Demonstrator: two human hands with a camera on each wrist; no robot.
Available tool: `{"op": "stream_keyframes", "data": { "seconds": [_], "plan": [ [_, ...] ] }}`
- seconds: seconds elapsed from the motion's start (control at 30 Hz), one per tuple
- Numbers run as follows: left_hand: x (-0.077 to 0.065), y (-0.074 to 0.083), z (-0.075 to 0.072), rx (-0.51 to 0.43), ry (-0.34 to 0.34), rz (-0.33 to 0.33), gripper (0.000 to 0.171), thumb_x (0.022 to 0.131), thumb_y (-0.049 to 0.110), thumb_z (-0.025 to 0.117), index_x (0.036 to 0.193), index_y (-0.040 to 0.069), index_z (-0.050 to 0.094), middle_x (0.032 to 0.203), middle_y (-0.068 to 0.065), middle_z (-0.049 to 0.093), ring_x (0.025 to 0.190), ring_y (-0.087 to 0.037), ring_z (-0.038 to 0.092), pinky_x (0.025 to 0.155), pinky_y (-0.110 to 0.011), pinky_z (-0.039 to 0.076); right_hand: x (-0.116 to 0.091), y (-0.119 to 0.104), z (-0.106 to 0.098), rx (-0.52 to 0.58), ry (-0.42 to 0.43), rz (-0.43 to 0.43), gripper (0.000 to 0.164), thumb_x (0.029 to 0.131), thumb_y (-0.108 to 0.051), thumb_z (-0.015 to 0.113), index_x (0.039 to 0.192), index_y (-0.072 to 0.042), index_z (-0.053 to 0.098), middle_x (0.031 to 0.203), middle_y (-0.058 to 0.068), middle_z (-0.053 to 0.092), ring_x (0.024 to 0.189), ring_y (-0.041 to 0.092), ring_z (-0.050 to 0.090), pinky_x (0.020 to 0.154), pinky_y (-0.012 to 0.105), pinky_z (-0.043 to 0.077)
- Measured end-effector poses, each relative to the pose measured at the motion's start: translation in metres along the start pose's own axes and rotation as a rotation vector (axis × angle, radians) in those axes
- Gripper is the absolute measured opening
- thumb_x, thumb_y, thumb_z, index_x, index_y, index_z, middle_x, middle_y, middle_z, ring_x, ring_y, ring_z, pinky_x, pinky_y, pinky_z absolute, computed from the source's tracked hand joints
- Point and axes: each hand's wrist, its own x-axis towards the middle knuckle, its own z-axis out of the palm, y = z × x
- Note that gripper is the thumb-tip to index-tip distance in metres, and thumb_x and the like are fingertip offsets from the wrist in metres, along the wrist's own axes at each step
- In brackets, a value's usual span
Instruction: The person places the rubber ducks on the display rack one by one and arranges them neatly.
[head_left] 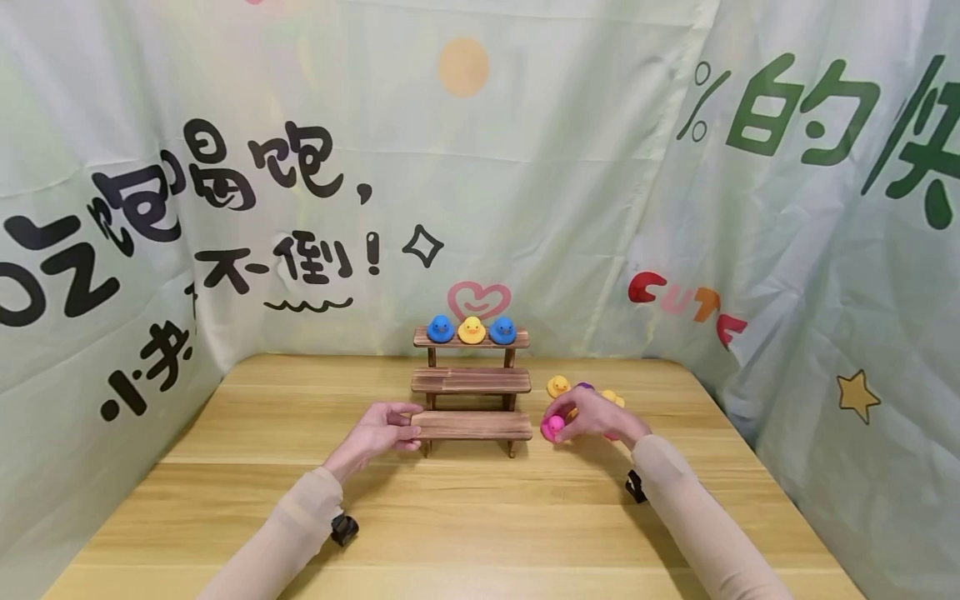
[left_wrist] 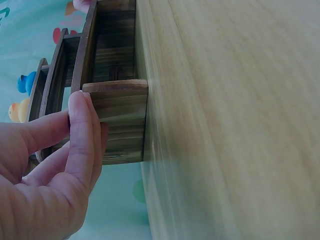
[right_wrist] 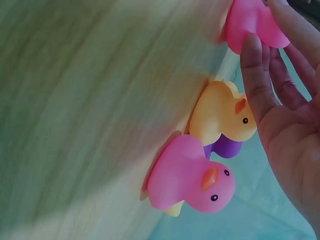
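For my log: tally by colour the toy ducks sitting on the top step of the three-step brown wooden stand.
Blue round-bodied toy ducks: 2
Yellow round-bodied toy duck: 1
Total: 3

Stand [head_left: 471, 382] on bench [head_left: 465, 525], approx. ctr; 3 ducks [head_left: 472, 331] in row on top shelf [head_left: 471, 343]; other ducks [head_left: 558, 387] R of stand; cloth [head_left: 540, 192] behind bench.
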Motion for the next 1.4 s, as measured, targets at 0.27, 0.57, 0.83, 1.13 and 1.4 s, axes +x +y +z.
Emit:
{"op": "stream_keyframes", "data": {
  "seconds": [0.27, 0.57, 0.83, 1.13, 1.4],
  "plan": [
    [0.002, -0.002, -0.001, -0.002, 0.005, -0.011, 0.047, 0.090, -0.010, 0.061, 0.136, -0.006, 0.052, 0.111, -0.023, 0.053, 0.075, -0.020, 0.069, 0.074, -0.030, 0.065, 0.001, -0.003, 0.003, -0.014, 0.063, 0.033, 0.033, 0.075, -0.013, 0.086, 0.106, -0.008, 0.074, 0.098, 0.005, 0.072, 0.091, 0.020, 0.063, 0.072, 0.022, 0.058],
    [0.003, -0.002, -0.001, 0.001, -0.001, -0.009, 0.047, 0.090, -0.011, 0.061, 0.136, -0.006, 0.052, 0.108, -0.021, 0.055, 0.075, -0.021, 0.069, 0.074, -0.030, 0.065, -0.008, -0.013, -0.004, 0.061, 0.093, 0.084, 0.031, 0.077, -0.013, 0.083, 0.107, -0.012, 0.074, 0.104, 0.008, 0.068, 0.098, 0.027, 0.061, 0.079, 0.028, 0.058],
    [-0.001, 0.000, 0.000, 0.006, 0.008, -0.002, 0.046, 0.090, -0.010, 0.062, 0.135, -0.006, 0.053, 0.110, -0.023, 0.054, 0.075, -0.021, 0.069, 0.075, -0.032, 0.065, -0.012, -0.027, -0.015, 0.075, 0.159, 0.041, 0.035, 0.078, -0.024, 0.084, 0.109, -0.012, 0.074, 0.102, 0.008, 0.070, 0.092, 0.026, 0.061, 0.075, 0.025, 0.056],
    [0.000, -0.001, 0.001, 0.000, 0.014, 0.002, 0.046, 0.089, -0.010, 0.062, 0.135, -0.005, 0.054, 0.109, -0.022, 0.053, 0.074, -0.020, 0.069, 0.074, -0.032, 0.065, -0.015, -0.048, -0.020, 0.151, 0.184, -0.017, 0.036, 0.081, -0.023, 0.082, 0.113, -0.011, 0.071, 0.106, 0.008, 0.071, 0.087, 0.020, 0.065, 0.070, 0.028, 0.060],
    [0.001, -0.002, 0.000, -0.007, 0.009, 0.010, 0.045, 0.089, -0.010, 0.062, 0.134, -0.007, 0.054, 0.105, -0.020, 0.054, 0.073, -0.020, 0.069, 0.075, -0.032, 0.065, -0.007, -0.072, -0.017, 0.182, 0.187, -0.145, 0.027, 0.084, -0.021, 0.079, 0.110, -0.018, 0.073, 0.111, 0.005, 0.067, 0.102, 0.025, 0.061, 0.081, 0.027, 0.058]
  ]
}}
